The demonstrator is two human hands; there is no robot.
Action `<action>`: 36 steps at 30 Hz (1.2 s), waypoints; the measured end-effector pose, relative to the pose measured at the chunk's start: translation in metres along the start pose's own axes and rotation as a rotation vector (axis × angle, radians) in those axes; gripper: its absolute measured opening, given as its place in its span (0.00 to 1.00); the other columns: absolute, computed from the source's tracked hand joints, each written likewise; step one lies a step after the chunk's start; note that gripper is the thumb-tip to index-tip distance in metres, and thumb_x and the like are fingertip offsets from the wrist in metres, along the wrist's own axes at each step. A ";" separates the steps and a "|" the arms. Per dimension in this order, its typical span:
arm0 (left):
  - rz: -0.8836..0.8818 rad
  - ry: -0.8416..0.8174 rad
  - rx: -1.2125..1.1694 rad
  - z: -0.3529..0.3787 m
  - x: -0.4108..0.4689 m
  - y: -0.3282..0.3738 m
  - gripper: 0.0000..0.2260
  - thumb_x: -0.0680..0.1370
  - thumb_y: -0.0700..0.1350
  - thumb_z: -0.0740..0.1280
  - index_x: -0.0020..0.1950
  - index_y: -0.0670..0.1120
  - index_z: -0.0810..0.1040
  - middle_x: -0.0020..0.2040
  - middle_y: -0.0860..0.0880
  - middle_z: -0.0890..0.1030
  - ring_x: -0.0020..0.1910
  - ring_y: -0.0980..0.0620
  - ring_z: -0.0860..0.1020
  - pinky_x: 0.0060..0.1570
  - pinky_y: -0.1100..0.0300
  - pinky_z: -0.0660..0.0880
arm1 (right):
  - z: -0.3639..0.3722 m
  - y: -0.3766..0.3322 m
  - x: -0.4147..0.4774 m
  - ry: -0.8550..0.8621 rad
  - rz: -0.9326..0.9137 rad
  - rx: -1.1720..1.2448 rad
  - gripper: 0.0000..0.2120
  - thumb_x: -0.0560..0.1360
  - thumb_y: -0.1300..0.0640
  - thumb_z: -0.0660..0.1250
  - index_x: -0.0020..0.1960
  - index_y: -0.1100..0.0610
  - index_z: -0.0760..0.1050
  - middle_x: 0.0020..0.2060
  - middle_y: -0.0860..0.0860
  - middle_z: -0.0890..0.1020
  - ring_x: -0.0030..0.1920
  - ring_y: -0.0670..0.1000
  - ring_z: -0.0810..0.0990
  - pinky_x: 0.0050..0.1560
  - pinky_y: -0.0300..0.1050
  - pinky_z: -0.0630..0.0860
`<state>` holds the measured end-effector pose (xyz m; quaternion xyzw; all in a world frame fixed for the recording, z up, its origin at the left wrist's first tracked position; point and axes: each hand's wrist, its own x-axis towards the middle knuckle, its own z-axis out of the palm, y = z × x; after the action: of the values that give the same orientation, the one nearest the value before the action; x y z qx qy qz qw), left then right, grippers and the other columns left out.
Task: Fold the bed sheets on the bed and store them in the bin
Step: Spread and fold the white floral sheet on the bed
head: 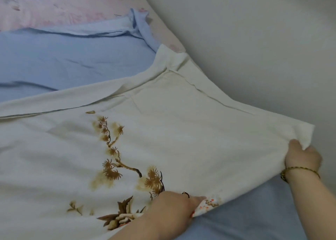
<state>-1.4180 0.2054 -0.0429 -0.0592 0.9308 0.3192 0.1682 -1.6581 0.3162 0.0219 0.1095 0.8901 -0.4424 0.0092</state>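
Right grip (301, 158) pinches the near corner of the white printed sheet (163, 130), right beside the wall (254, 39). Left grip (174, 207) holds the same near hem further out from the wall. The sheet lies spread on the bed over a blue sheet (63, 61), reaching away from both grips and out from the wall past view, so its long axis is likely across; the next fold probably carries this hem to the far edge.
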 end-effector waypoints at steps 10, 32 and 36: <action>0.106 0.144 0.223 0.011 -0.007 -0.014 0.40 0.68 0.74 0.38 0.64 0.54 0.74 0.55 0.52 0.79 0.55 0.53 0.77 0.52 0.64 0.71 | -0.033 0.070 -0.013 -0.213 0.045 -0.437 0.21 0.76 0.65 0.59 0.68 0.66 0.63 0.64 0.64 0.71 0.62 0.63 0.71 0.60 0.49 0.68; -0.940 0.661 -0.046 -0.121 0.005 -0.252 0.30 0.75 0.63 0.58 0.62 0.39 0.71 0.56 0.36 0.77 0.58 0.38 0.74 0.55 0.50 0.69 | 0.282 -0.153 0.010 -0.589 -0.718 -0.614 0.24 0.77 0.65 0.56 0.72 0.57 0.58 0.67 0.58 0.68 0.65 0.59 0.69 0.62 0.45 0.66; -0.755 0.784 0.015 -0.140 0.018 -0.273 0.46 0.60 0.70 0.46 0.71 0.45 0.66 0.67 0.40 0.70 0.66 0.38 0.66 0.64 0.48 0.61 | 0.303 -0.169 0.013 -0.648 -0.906 -1.043 0.26 0.76 0.61 0.58 0.72 0.48 0.58 0.70 0.55 0.63 0.68 0.59 0.62 0.67 0.51 0.62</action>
<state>-1.4146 -0.0961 -0.1021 -0.5026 0.8401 0.1840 -0.0883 -1.7297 -0.0189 -0.0312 -0.4201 0.8946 0.0647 0.1380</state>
